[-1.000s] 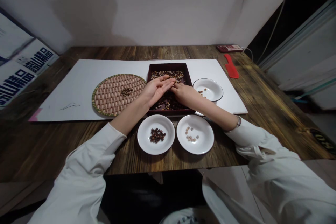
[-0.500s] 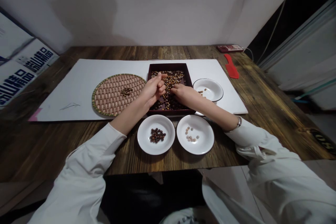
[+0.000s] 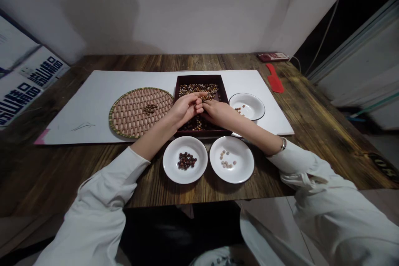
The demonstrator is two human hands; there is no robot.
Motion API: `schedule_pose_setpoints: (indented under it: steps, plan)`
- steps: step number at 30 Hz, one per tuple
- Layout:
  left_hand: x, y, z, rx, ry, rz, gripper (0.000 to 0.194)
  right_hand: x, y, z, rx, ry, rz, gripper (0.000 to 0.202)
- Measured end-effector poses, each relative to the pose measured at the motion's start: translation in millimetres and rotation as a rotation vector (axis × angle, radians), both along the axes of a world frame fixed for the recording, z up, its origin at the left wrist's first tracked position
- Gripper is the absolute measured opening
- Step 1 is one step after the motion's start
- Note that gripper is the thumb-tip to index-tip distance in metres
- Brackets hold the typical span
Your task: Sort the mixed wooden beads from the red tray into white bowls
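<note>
A dark red box [image 3: 222, 85] holds many small round beads [image 3: 197, 87] in brown, yellow and dark tones. Over its middle, my left hand [image 3: 186, 109] is curled with the palm turned to the right and a finger stretched across; whatever lies in it is hidden. My right hand [image 3: 217, 111] is beside it, fingertips bent down and pressed together close to my left fingers. What the right fingertips hold cannot be seen. Nearer me, a white bowl [image 3: 168, 168] has dark red-brown beads, and another white bowl [image 3: 246, 170] has several pale beads.
A woven round tray [image 3: 124, 120] with a small heap of brown beads lies left of the box. Right of it stands a white dish [image 3: 257, 108] with a few tan beads. Under them is a white board [image 3: 77, 104]. A red comb [image 3: 274, 81] and a phone [image 3: 272, 57] lie farther right.
My left hand has lowered and shifted right, its fingers now meeting the right hand's. My right hand has barely moved.
</note>
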State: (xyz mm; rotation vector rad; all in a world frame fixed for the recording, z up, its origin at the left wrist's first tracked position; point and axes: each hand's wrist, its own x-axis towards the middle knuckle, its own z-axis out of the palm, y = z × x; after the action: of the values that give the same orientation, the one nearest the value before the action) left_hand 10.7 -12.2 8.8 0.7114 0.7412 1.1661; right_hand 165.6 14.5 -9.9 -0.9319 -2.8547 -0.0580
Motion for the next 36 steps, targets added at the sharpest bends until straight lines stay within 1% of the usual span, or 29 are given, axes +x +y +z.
schedule_pose_setpoints:
  steps: [3,6,7,12,14,17,20,23,27,29,32,34,36]
  plan:
    - [1,-3,3.6,0.086,-0.015,-0.031,0.018,0,-1,2.4,-0.027,-0.008,-0.006,0.027]
    - [3,-5,4.8,0.163,0.031,-0.061,0.009,1,-2,4.6,-0.052,0.002,-0.005,0.029]
    - [3,-5,4.3,0.189,0.052,-0.083,0.013,1,-3,5.3,-0.062,0.003,-0.004,0.029]
    - [3,-7,0.7,0.300,0.122,-0.238,0.044,2,-4,8.5,-0.124,0.022,0.041,0.023]
    - [3,-8,1.1,0.320,0.166,-0.272,0.050,3,-5,9.8,-0.159,0.038,0.055,0.020]
    - [3,-11,2.7,0.346,0.223,-0.286,0.052,4,-5,11.1,-0.206,0.033,0.050,0.018]
    - [2,-13,3.8,0.372,0.283,-0.346,0.049,3,-5,12.3,-0.266,0.040,0.042,0.017]
    - [-1,-16,5.7,0.372,0.350,-0.473,0.041,2,-6,16.1,-0.332,0.053,0.032,0.019]
    - [-3,-19,10.3,0.357,0.443,-0.628,0.037,0,-8,22.1,-0.383,0.043,0.079,0.027]
    - [-3,-20,12.2,0.374,0.491,-0.687,0.033,0,-7,21.7,-0.359,0.050,0.102,0.028]
    - [-1,-21,13.7,0.423,0.586,-0.762,0.026,2,-4,16.7,-0.283,0.064,0.154,0.029]
    - [1,-22,14.0,0.443,0.643,-0.780,0.024,3,-2,12.9,-0.253,0.066,0.175,0.032]
    - [2,-23,14.0,0.453,0.700,-0.771,0.025,4,0,10.5,-0.256,0.055,0.169,0.030]
